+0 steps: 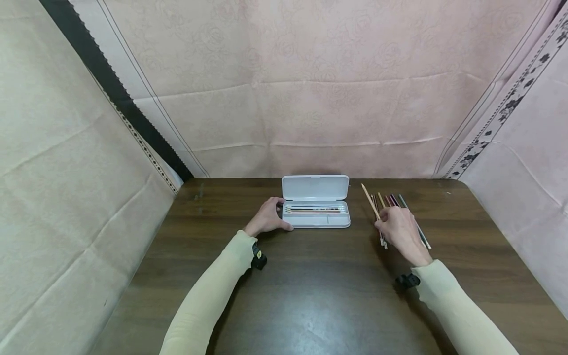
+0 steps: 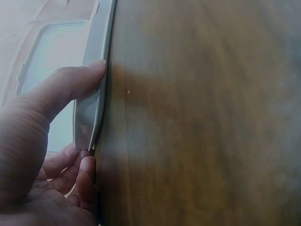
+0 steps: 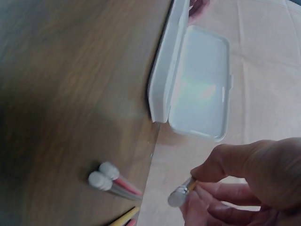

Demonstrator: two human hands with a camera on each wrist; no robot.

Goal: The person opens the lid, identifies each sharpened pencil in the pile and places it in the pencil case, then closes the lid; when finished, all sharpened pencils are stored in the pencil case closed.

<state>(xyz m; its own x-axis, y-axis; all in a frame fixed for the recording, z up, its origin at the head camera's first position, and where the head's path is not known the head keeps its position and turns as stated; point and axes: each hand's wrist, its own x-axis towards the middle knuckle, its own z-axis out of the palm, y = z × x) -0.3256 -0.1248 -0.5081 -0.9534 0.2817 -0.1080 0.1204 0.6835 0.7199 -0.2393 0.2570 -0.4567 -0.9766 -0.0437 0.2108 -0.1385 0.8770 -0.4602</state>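
A white pencil case (image 1: 315, 187) lies open on the table, its lid raised at the back. Several pencils (image 1: 312, 210) rest in its tray. My left hand (image 1: 268, 216) grips the case's left end, thumb along the front wall (image 2: 89, 113) and fingers round the end. Over on the right, my right hand (image 1: 399, 228) pinches a light-coloured pencil (image 1: 369, 199) between thumb and fingers, held above the table at a slant. Its pale eraser end (image 3: 178, 197) shows in the right wrist view. Under and beside that hand lie several more pencils (image 1: 423, 236), partly covered by it.
The brown wooden table (image 1: 301, 286) carries everything. Pale patterned cloth (image 1: 310, 113) hangs behind its back edge and on both sides. In the right wrist view, two loose pencils (image 3: 120, 183) show their white eraser ends.
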